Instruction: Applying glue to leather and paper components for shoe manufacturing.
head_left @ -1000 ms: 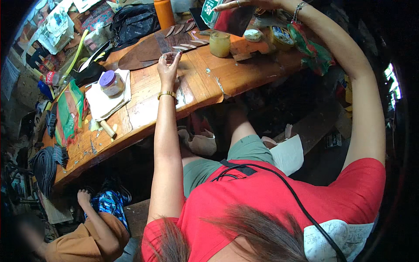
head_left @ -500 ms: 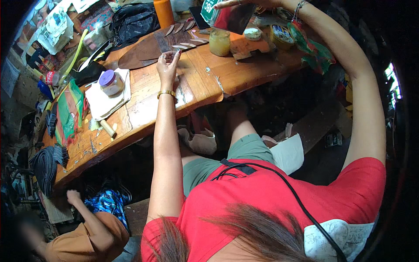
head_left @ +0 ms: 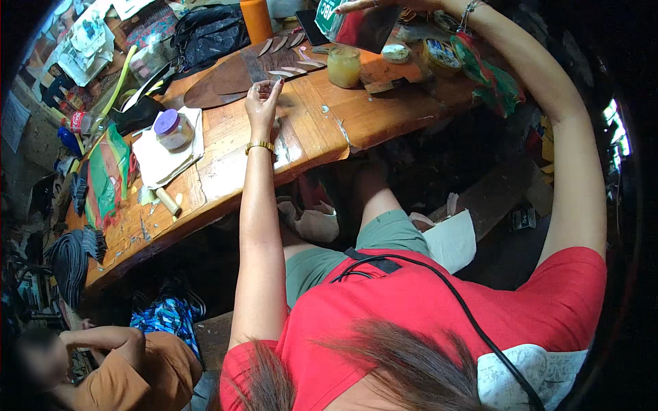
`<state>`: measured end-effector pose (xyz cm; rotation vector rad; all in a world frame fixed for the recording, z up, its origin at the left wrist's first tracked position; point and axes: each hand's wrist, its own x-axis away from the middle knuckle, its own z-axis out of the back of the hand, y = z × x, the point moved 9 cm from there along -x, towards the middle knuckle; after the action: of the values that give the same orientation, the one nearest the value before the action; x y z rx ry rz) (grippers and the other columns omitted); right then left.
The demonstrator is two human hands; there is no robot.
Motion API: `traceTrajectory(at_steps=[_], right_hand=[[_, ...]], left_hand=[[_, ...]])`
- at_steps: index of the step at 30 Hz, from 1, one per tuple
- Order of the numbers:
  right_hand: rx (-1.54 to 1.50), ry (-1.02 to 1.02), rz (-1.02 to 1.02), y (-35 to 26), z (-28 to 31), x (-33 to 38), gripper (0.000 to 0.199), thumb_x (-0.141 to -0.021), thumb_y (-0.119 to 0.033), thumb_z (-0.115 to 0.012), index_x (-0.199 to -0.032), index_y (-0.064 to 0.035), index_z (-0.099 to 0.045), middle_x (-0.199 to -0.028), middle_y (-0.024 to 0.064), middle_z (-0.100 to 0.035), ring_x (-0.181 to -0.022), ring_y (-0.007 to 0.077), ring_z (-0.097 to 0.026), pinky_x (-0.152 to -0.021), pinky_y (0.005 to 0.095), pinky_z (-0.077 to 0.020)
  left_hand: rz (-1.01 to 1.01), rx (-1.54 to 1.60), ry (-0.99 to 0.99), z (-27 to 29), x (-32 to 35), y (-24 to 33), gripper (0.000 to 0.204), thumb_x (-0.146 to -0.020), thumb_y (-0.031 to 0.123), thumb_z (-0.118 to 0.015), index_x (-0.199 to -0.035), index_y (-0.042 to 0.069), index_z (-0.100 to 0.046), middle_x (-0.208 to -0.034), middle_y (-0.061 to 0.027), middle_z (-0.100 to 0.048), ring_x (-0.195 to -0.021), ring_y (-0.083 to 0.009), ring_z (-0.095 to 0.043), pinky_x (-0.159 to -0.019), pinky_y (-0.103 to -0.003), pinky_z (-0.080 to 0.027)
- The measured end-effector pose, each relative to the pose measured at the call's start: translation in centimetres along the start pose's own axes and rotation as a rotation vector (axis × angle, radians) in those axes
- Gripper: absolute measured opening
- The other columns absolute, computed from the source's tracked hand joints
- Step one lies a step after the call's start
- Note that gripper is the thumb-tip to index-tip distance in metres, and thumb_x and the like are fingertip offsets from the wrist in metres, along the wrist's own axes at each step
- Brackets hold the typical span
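My left hand (head_left: 262,103) is raised over the wooden table (head_left: 384,113), wearing a gold bracelet. Its fingertips are pinched together just short of several pale sliver-shaped pieces (head_left: 293,69). Whether something thin sits between the fingers is too small to tell. These slivers lie on a dark brown leaf-shaped sheet (head_left: 223,79). My right hand (head_left: 375,5) reaches far across to the table's back edge and grips the top of a green and red packet (head_left: 358,26), which stands tilted. A glass jar of yellowish paste (head_left: 343,66) stands between the two hands.
A purple-lidded jar (head_left: 173,130) rests on white paper at the left. An orange bottle (head_left: 257,19), a black bag (head_left: 209,33), a small round tin (head_left: 396,53) and a green bag (head_left: 495,77) line the back. Another person in an orange top (head_left: 127,370) crouches at the lower left.
My right hand has tipped the green and red packet up so more of it shows. My left hand has barely moved. The person at the lower left has shifted an arm.
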<state>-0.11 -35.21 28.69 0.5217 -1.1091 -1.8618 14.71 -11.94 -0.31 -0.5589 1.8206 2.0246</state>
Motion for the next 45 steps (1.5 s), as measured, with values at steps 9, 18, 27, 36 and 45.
traceTrajectory(at_steps=[9,18,27,36,45], right_hand=[[-0.003,-0.01,-0.008,0.6,-0.2,0.1,0.095,-0.082,-0.027,-0.071,-0.163,-0.0428,-0.025,-0.147,0.0109,-0.045,-0.141,0.0306,-0.042,-0.12,0.054,-0.0285],[-0.002,0.0,-0.004,0.5,-0.3,0.2,0.096,-0.081,-0.026,-0.072,-0.163,-0.0427,-0.025,-0.147,0.0109,-0.045,-0.141,0.0307,-0.042,-0.12,0.0536,-0.0289],[-0.004,-0.01,-0.01,0.6,-0.5,-0.1,0.097,-0.08,-0.026,-0.073,-0.163,-0.0427,-0.026,-0.147,0.0109,-0.046,-0.14,0.0308,-0.042,-0.12,0.0531,-0.0293],[-0.008,0.0,-0.01,-0.1,-0.2,-0.1,0.098,-0.079,-0.025,-0.074,-0.163,-0.0427,-0.026,-0.146,0.0109,-0.046,-0.14,0.0309,-0.043,-0.119,0.0526,-0.0296],[-0.022,0.005,-0.028,0.0,-0.1,0.0,0.099,-0.078,-0.024,-0.075,-0.162,-0.0426,-0.027,-0.146,0.0109,-0.046,-0.14,0.0309,-0.043,-0.119,0.0521,-0.03]], left_hand=[[-0.028,0.049,0.024,0.2,0.0,0.1,0.031,-0.09,0.029,-0.083,-0.099,0.001,-0.073,-0.087,-0.0064,-0.073,-0.076,-0.0118,-0.066,-0.069,-0.027,-0.053],[-0.002,-0.028,0.011,0.2,0.1,0.5,0.031,-0.093,0.026,-0.08,-0.105,-0.002,-0.072,-0.09,-0.005,-0.074,-0.081,-0.0091,-0.067,-0.074,-0.024,-0.053],[-0.002,0.017,0.029,0.2,0.1,0.1,0.039,-0.088,0.034,-0.085,-0.099,-0.001,-0.073,-0.086,-0.0081,-0.073,-0.075,-0.0135,-0.067,-0.069,-0.028,-0.054],[-0.001,-0.029,-0.006,0.0,0.1,0.4,0.03,-0.093,0.026,-0.08,-0.103,-0.001,-0.073,-0.09,-0.0065,-0.076,-0.079,-0.0098,-0.068,-0.073,-0.024,-0.054],[0.037,0.023,-0.007,-0.1,0.1,-0.2,0.028,-0.093,0.025,-0.081,-0.103,0.0,-0.073,-0.09,-0.0051,-0.075,-0.081,-0.009,-0.067,-0.074,-0.024,-0.053]])
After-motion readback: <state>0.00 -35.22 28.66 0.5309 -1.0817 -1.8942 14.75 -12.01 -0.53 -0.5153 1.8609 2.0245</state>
